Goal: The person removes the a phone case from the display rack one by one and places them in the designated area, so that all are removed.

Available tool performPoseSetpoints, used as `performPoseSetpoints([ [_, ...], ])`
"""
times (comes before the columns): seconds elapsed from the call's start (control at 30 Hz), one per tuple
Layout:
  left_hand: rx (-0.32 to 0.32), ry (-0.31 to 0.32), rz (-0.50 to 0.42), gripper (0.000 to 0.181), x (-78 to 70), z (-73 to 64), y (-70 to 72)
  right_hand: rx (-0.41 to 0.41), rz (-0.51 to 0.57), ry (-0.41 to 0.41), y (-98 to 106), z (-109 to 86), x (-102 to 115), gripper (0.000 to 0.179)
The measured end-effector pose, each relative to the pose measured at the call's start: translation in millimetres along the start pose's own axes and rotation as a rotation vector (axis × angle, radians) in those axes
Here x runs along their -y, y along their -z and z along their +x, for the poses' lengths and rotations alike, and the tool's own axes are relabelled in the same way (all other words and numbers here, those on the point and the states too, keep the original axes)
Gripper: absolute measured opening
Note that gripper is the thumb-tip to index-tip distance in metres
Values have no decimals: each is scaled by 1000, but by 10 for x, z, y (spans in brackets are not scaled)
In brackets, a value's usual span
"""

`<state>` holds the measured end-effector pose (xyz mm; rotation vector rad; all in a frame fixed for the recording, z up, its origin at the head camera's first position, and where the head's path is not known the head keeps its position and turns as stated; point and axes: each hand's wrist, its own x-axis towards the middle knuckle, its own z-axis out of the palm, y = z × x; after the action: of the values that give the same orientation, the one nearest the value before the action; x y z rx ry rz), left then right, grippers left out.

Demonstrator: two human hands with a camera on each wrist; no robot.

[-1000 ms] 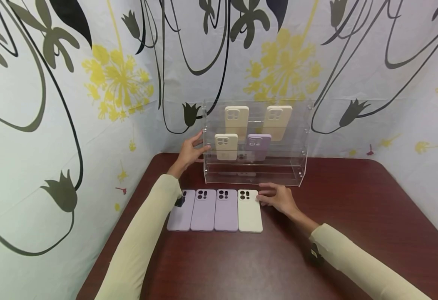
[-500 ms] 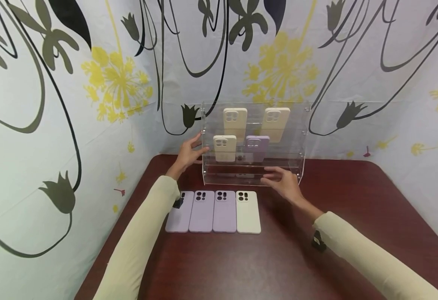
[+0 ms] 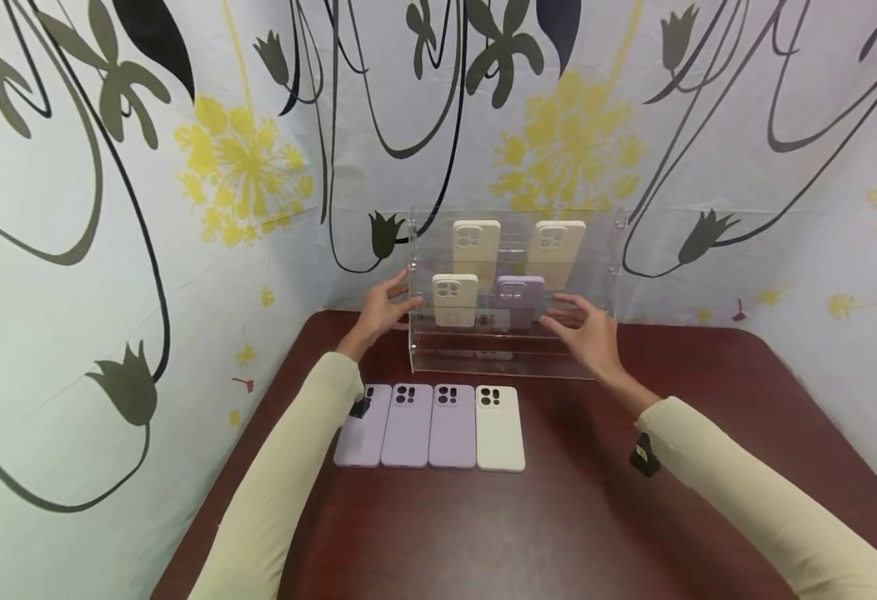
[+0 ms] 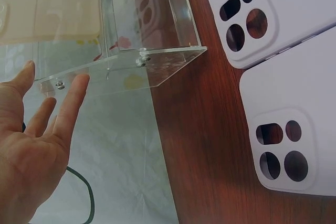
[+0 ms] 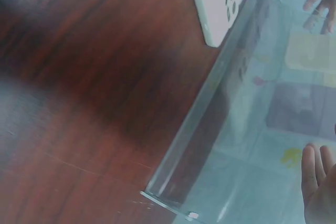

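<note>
A clear acrylic tiered display stand (image 3: 468,363) stands at the back of the table. On its upper tier lean two cream phone cases (image 3: 476,250); below them are another cream case (image 3: 455,300) and a purple case (image 3: 520,302). My left hand (image 3: 380,312) is at the stand's left side panel, fingers spread and fairly straight, thumb toward the front. My right hand (image 3: 587,337) is raised before the stand's right half, fingertips just right of the purple case, nothing in its grasp. In the right wrist view the right hand (image 5: 321,187) shows extended fingers.
Several phone cases lie in a row on the dark red table (image 3: 438,542) before the stand: purple ones (image 3: 452,429) on the left, a white one (image 3: 500,429) at the right end. My left sleeve overlaps the leftmost. A patterned curtain (image 3: 221,50) hangs behind.
My right hand has moved up from beside the white case on the table to the stand's second tier, near the purple case. My left hand stays at the stand's left side.
</note>
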<state>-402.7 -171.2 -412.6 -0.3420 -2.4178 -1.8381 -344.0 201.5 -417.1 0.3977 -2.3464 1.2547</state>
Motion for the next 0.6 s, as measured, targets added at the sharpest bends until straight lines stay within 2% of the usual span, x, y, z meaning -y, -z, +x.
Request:
performPoseSetpoints([
  [0.27, 5, 23, -28, 74, 7, 6, -14, -19, 61, 21, 9, 112, 69, 50],
  [0.6, 2, 27, -19, 75, -9, -8, -2, -43, 35, 71, -45, 206, 140, 49],
])
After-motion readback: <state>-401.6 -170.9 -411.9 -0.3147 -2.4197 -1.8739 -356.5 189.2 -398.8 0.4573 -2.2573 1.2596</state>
